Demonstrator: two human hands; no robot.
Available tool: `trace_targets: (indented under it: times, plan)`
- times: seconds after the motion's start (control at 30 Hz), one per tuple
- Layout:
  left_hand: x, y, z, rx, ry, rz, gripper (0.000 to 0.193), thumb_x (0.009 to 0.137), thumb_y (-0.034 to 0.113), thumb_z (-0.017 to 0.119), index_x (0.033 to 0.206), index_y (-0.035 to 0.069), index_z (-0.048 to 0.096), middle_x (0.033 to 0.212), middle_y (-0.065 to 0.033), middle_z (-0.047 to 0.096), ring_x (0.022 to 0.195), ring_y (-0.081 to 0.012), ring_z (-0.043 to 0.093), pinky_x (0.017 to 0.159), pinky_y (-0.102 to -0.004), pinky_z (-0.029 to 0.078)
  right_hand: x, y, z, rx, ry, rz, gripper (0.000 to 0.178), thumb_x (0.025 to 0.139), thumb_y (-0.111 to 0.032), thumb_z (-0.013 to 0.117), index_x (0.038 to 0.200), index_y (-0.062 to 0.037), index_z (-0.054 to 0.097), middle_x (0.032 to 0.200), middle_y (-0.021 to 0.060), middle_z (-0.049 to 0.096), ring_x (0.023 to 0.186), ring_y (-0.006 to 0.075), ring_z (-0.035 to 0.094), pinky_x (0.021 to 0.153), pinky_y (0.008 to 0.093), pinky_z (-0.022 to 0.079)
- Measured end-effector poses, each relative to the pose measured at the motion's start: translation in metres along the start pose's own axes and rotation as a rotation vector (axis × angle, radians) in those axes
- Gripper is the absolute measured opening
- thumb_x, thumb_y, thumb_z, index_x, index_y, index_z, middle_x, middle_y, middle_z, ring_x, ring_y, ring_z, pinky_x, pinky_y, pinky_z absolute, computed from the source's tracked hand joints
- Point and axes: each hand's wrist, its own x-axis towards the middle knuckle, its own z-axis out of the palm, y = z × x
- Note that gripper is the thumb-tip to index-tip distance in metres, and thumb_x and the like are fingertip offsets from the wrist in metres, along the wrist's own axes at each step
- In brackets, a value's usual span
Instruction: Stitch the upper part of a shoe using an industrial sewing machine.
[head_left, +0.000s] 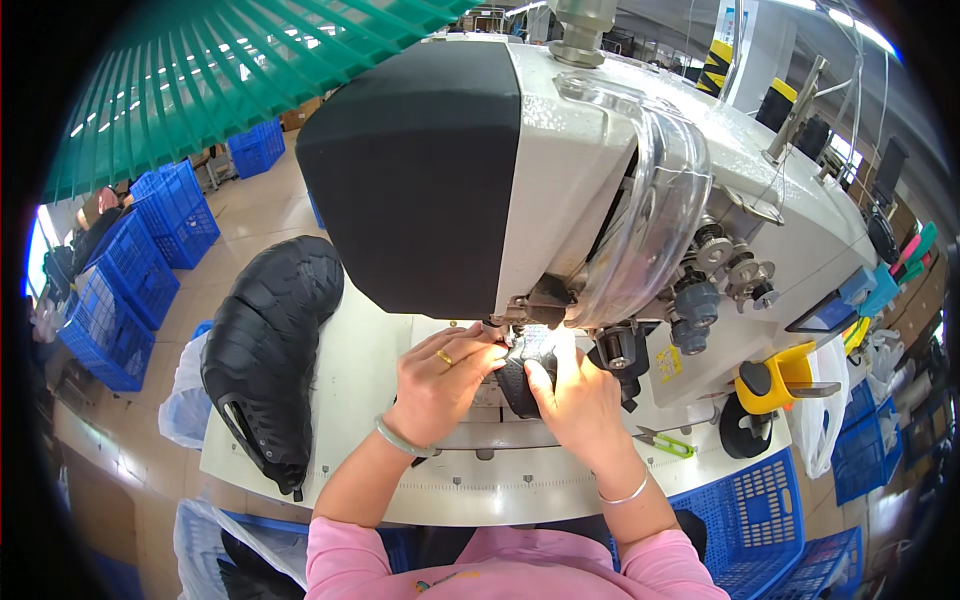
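Head view: one black cloth piece (520, 388), beneath the sewing machine (410, 170); we judge it light, soft, best held by its side edges. Left hand (440, 378), right hand (583, 400): fingers on it; whether pinching, we cannot tell. Machine crowds above; green snips (670, 444) right, black padded piece (272, 330) left.

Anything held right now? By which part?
Black piece at the sewing machine: left hand at its left side, right hand at its right. Pinched or just pressed, can't tell.

Floored in pale tiles (245, 222), lined with blue crates (178, 220) at left, lit by ceiling lamps (864, 33) at far right, near a white pillar (768, 45).
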Motion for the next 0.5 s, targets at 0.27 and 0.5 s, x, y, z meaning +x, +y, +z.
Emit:
trace_targets:
  times: [0.27,0.5]
  plan:
    - [-0.001,0.001,0.0,0.115,-0.021,0.095,0.018,0.071,0.003,0.073,0.088,0.005,0.069,0.094,-0.0059,0.068,0.085,-0.0252,0.07,0.073,-0.0343,0.059,0.016,0.001,-0.005,-0.007,0.054,-0.063,0.028,0.084,-0.029,0.062,0.084,-0.0008,0.062,0.07,0.0181,0.064,0.061,0.0374,0.063,0.056,0.0448,0.05]
    - [0.0,0.002,-0.001,0.219,-0.026,0.204,0.02,0.07,0.005,0.074,0.09,0.004,0.069,0.093,-0.0061,0.068,0.077,-0.0225,0.067,0.069,-0.0332,0.058,0.03,0.023,0.0,0.12,-0.189,0.041,0.023,0.085,-0.027,0.061,0.086,-0.0041,0.065,0.081,0.0155,0.066,0.076,0.0336,0.064,0.066,0.042,0.048]
